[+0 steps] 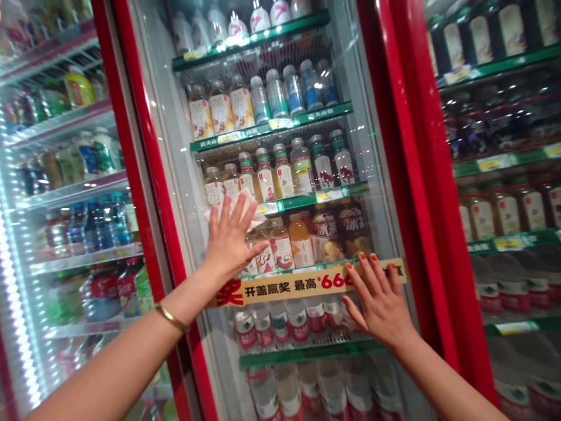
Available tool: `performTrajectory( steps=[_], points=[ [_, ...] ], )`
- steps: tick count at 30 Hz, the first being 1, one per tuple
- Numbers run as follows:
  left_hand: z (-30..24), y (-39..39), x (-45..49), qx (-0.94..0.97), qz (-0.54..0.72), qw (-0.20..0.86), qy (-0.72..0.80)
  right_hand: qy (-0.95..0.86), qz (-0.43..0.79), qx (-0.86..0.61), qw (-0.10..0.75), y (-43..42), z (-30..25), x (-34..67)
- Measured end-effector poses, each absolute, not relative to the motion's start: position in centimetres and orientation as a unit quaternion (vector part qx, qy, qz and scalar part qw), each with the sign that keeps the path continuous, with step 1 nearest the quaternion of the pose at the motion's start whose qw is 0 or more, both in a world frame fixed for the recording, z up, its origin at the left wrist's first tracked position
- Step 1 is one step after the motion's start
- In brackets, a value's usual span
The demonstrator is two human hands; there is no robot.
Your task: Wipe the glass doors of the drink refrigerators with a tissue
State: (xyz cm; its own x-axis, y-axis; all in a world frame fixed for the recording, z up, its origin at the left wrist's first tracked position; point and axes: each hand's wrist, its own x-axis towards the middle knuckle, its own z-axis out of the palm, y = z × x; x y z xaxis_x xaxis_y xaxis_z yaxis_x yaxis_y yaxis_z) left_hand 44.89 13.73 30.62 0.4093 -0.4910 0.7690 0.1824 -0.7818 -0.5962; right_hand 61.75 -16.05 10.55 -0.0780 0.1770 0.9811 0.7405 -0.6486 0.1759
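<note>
My left hand (230,237) lies flat, fingers spread, against the glass door (377,175) of a red-framed drinks fridge, pressing a white cloth (249,211) to the glass. A gold bangle sits on that wrist. My right hand (379,298) rests open on the same glass lower right, fingers spread, its nails painted orange, touching a tan promotional strip (302,283) with red and black print. Behind the glass stand rows of bottled drinks (280,175) on green shelves.
The red door frame (416,175) runs down on the right, with another fridge of bottles (504,204) beyond it. To the left stands a lit fridge (74,204) with more bottles behind a red post (131,175).
</note>
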Motion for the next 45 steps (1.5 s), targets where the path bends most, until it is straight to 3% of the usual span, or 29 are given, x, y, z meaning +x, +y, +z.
performTrajectory(
  steps=[6,9,12,14,18,21,26,28,31,34,39,41,45],
  points=[
    [21.7,7.5,47.7,-0.725,-0.367,0.475,0.337,-0.352,-0.638,-0.646,0.227,-16.5,10.1,62.1],
    [25.9,6.9,48.4,-0.731,-0.373,0.464,0.333,-0.357,-0.642,-0.64,0.224,-16.5,10.2,61.9],
    [31.8,6.7,49.3,-0.783,-0.446,0.377,0.215,-0.36,-0.652,-0.629,0.223,-16.5,10.1,62.0],
    [32.4,6.0,49.8,-0.805,-0.47,0.319,0.169,-0.353,-0.662,-0.62,0.231,-16.4,9.9,62.2],
    [28.3,4.2,50.7,-0.785,-0.347,0.382,0.343,-0.343,-0.682,-0.6,0.237,-16.3,9.6,62.5],
    [30.0,3.2,51.8,-0.753,-0.285,0.42,0.419,-0.343,-0.689,-0.597,0.229,-16.3,9.7,62.5],
    [36.5,-0.1,54.1,-0.809,-0.454,0.296,0.227,-0.315,-0.683,-0.614,0.24,-16.2,9.8,62.4],
    [34.1,-1.5,54.6,-0.809,-0.465,0.281,0.222,-0.295,-0.685,-0.61,0.269,-16.2,9.6,62.4],
    [28.4,-2.4,55.0,-0.778,-0.34,0.379,0.367,-0.287,-0.69,-0.591,0.304,-16.4,9.2,62.7],
    [28.0,-2.7,55.1,-0.751,-0.246,0.425,0.441,-0.3,-0.696,-0.572,0.314,-16.5,8.8,63.0],
    [32.5,-5.2,56.0,-0.812,-0.408,0.325,0.261,-0.287,-0.691,-0.574,0.333,-16.4,8.3,63.3],
    [30.3,-6.4,56.4,-0.808,-0.422,0.329,0.247,-0.281,-0.684,-0.581,0.341,-16.4,8.1,63.5],
    [23.8,-5.4,55.9,-0.763,-0.357,0.397,0.365,-0.293,-0.69,-0.571,0.335,-16.5,8.1,63.6]
  ],
)
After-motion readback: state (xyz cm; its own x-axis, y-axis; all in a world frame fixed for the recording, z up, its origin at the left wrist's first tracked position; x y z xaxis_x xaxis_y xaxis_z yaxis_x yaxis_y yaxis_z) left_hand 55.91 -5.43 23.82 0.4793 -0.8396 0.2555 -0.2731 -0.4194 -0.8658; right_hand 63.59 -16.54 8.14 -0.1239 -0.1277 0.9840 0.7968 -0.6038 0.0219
